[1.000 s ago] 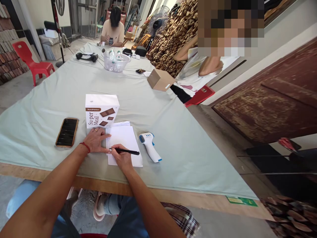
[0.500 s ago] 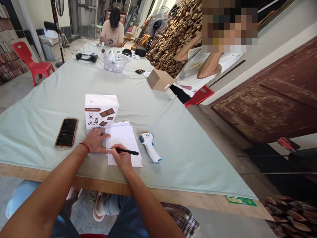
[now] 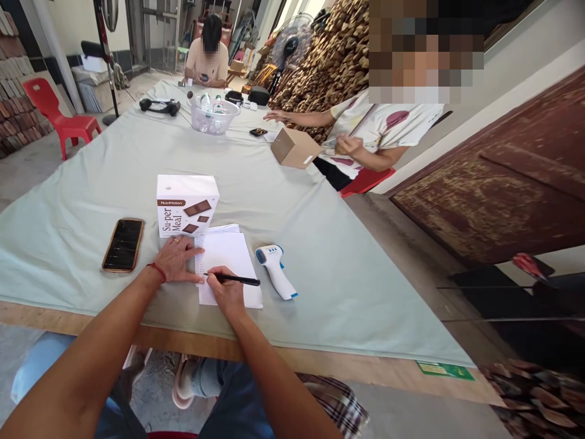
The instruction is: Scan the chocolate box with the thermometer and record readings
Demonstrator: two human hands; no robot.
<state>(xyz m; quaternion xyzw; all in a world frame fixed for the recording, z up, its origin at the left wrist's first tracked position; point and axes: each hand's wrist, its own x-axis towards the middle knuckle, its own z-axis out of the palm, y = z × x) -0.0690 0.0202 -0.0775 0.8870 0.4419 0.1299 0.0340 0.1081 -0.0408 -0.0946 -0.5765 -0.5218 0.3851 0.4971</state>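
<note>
A black pen [image 3: 237,279] is pinched in my right hand [image 3: 226,292], its tip at the left part of a white sheet of paper [image 3: 228,253]. My left hand [image 3: 178,259] lies flat with fingers spread, thumb and forefinger reaching over the paper's left edge, where small writing shows. Just behind that hand stands a white box [image 3: 187,207] marked "Super Meal". To the left lies a phone [image 3: 123,245] in a brown-edged case. An infrared thermometer [image 3: 276,271], white and blue, rests right of the paper.
Farther along the cloth-covered table [image 3: 114,177] are a cardboard box [image 3: 296,147], a clear basin [image 3: 214,121] with bottles, and a black phone [image 3: 258,132]. One person [image 3: 375,131] sits at the right side, another [image 3: 208,58] at the far end. A red chair [image 3: 59,113] stands left.
My right hand and the pen have shifted slightly right on the paper. The person at the right has lowered both arms, one hand now reaching over the table. My left hand has stayed put.
</note>
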